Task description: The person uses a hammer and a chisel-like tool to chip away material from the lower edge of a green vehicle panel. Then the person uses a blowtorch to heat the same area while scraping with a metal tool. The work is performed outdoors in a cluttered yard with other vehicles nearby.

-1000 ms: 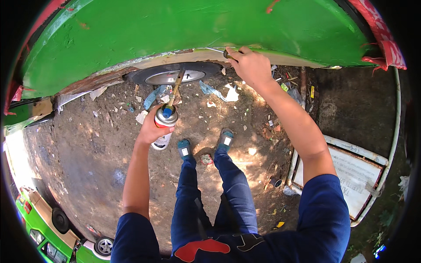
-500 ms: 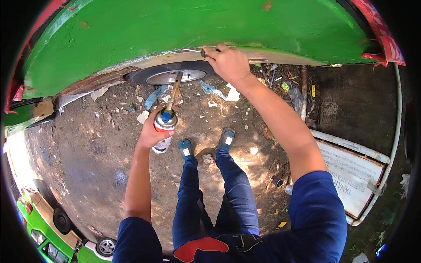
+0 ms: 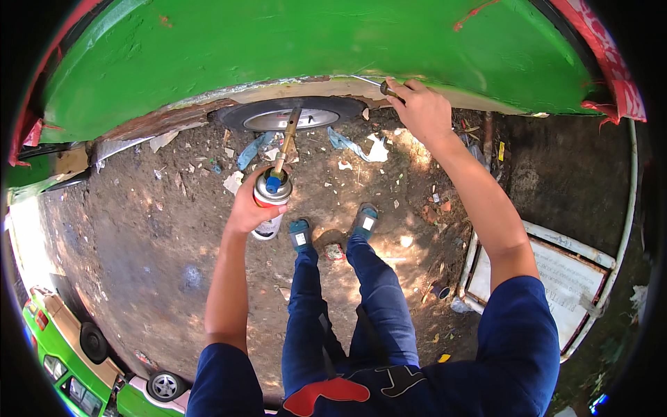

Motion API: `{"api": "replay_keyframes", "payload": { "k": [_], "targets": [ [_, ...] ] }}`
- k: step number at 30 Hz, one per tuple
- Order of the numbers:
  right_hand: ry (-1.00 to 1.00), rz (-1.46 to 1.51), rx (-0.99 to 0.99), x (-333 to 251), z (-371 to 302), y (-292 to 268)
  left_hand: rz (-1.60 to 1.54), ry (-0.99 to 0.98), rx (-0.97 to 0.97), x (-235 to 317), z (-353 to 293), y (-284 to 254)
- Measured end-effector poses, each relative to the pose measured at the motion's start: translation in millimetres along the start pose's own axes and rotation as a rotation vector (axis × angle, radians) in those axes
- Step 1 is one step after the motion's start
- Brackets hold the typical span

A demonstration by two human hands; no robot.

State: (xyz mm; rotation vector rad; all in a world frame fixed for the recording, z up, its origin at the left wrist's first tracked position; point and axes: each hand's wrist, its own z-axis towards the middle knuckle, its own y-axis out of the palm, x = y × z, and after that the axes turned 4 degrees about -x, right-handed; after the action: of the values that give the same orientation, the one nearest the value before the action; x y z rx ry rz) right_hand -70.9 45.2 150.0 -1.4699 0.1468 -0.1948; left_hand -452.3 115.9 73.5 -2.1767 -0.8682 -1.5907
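Observation:
My left hand (image 3: 244,210) is wrapped around a gas canister (image 3: 267,229) topped by a blow torch (image 3: 285,147) with a blue knob and a brass-coloured tube. The tube points away from me; no flame can be made out. In my right hand (image 3: 427,117) is a screwdriver (image 3: 386,88) with a dark handle. Its thin metal shaft points left, along the lower edge of a green vehicle body panel (image 3: 299,42). Whether the tip touches the panel I cannot tell. Bare, tan-coloured material shows along that edge.
A vehicle wheel (image 3: 233,118) is under the panel. Blue cloth scraps (image 3: 345,144) and litter are scattered over the dirt ground (image 3: 153,236). A framed white sign (image 3: 566,281) leans at the right. Another green vehicle (image 3: 62,354) stands at the lower left. Red plastic (image 3: 618,76) hangs at the panel's right end.
My right hand has moved right along the panel edge with the screwdriver. My left hand, still holding the torch canister, has shifted slightly right. The view has shifted a little too.

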Motion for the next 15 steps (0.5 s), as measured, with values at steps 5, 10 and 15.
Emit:
{"api": "replay_keyframes", "payload": {
  "k": [5,10,15],
  "targets": [
    [-0.026,0.105,0.05,-18.7,10.0,14.8,0.098,-0.024,-0.037,4.5,14.5,3.7],
    [0.228,0.232,-0.07,-16.3,-4.2,17.5,0.126,-0.094,-0.017,1.5,19.6,-0.7],
    [0.613,0.491,-0.081,19.6,-63.5,9.4,0.179,-0.01,-0.046,-10.1,44.2,5.2]
  ]
}}
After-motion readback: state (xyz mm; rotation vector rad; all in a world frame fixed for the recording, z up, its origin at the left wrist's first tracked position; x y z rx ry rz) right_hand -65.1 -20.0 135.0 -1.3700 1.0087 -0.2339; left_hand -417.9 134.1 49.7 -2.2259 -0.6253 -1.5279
